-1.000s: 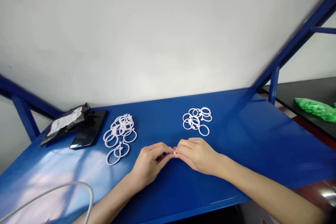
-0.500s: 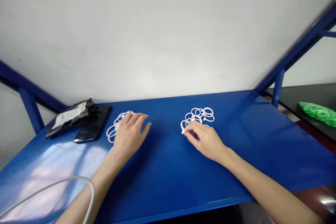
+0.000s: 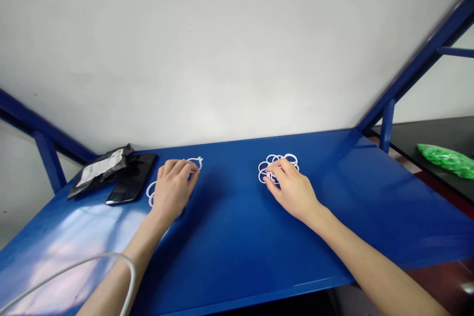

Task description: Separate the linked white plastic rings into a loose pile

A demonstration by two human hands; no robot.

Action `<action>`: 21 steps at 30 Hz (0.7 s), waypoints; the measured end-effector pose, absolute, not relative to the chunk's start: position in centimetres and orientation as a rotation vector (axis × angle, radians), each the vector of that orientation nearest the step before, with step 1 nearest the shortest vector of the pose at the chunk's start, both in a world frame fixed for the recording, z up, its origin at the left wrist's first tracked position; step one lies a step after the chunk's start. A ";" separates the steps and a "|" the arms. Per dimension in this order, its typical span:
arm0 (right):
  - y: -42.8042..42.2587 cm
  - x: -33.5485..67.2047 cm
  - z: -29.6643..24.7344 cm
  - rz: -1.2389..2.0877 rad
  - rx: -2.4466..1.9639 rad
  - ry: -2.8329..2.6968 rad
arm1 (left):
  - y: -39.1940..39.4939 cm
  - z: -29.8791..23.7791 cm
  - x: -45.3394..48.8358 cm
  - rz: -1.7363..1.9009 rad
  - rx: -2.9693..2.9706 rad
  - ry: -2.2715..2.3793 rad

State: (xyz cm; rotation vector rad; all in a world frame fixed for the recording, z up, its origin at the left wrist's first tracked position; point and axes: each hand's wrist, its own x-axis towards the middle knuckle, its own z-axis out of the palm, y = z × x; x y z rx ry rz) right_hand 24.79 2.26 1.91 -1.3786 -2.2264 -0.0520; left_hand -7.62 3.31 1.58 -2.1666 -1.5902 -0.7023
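At the left of the blue tabletop, my left hand (image 3: 171, 187) has its thumb and fingertips closed on a thin white ring (image 3: 200, 160) with a small knob. Beneath and behind that hand lie more white rings (image 3: 150, 191), mostly hidden by it. Over to the right, my right hand (image 3: 296, 192) rests above a cluster of overlapping white rings (image 3: 291, 157). Its thumb and fingers are apart and nothing is gripped between them. The palm and fingers cover part of this cluster.
A black plastic parcel with a white label (image 3: 101, 168) and a black phone (image 3: 129, 182) lie at far left. A white cable (image 3: 92, 256) loops over my left forearm. Blue metal frame bars (image 3: 387, 126) edge the table. A green-filled bag (image 3: 446, 160) sits on a dark surface at right.
My left hand has closed its fingertips on a white ring after being spread above the left rings. My right hand has let go of a ring onto the right cluster.
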 end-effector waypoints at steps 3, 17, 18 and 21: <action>1.4 24.1 1.8 0.176 -1.256 -2.247 | 1.9 2.0 -4.9 -0.876 -2.397 -1.252; 0.3 22.7 1.4 0.646 -1.069 -2.345 | -1.9 1.5 0.0 -1.008 -2.822 -0.717; 0.3 22.7 1.2 0.631 -1.064 -2.359 | -1.9 1.6 -0.1 -1.043 -2.812 -0.714; 0.3 22.7 1.1 0.595 -1.033 -2.387 | -2.1 1.9 -0.1 -1.132 -2.749 -0.732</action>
